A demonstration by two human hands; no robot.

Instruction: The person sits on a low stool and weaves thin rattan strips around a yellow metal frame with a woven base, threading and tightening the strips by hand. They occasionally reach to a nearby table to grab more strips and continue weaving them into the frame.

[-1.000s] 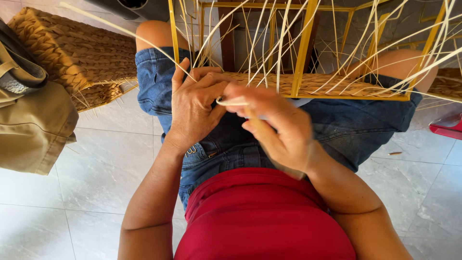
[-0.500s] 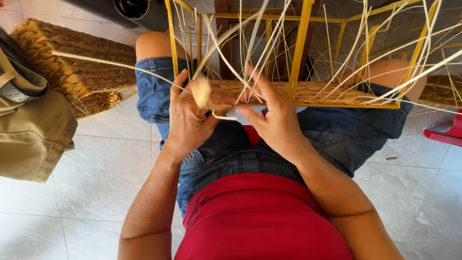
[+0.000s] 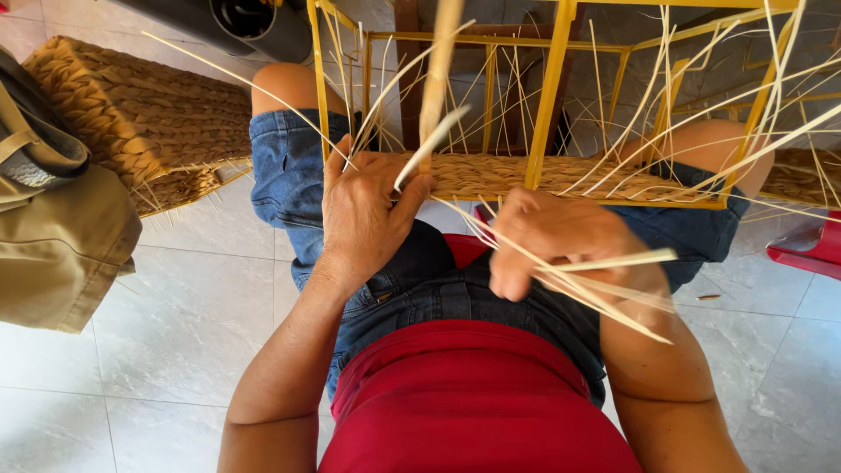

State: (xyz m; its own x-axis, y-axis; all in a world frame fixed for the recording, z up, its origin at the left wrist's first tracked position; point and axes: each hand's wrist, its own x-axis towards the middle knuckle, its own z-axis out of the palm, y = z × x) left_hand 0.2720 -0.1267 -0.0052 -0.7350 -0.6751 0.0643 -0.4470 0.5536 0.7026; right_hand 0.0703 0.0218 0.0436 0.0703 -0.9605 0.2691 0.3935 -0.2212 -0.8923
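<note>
A yellow metal frame point(image 3: 550, 83) rests across my knees, its near edge wrapped in a band of woven straw point(image 3: 561, 175). Many loose pale straw strands point(image 3: 753, 96) stick up from it. My left hand point(image 3: 363, 215) presses against the left end of the woven band and pinches a flat strand point(image 3: 435, 83) that rises upward. My right hand point(image 3: 561, 250) is closed around a bundle of thin strands point(image 3: 604, 285), drawn back toward my lap and trailing to the right.
A finished woven straw basket point(image 3: 131, 123) lies on the tiled floor at the upper left. A khaki bag point(image 3: 53, 236) sits at the left edge. A red plastic item point(image 3: 810, 250) shows at the right edge, a dark cylinder point(image 3: 245, 22) at the top.
My right hand has pulled back from the woven edge toward my lap, drawing strands with it. The left hand stayed at the frame, now holding a strand upright.
</note>
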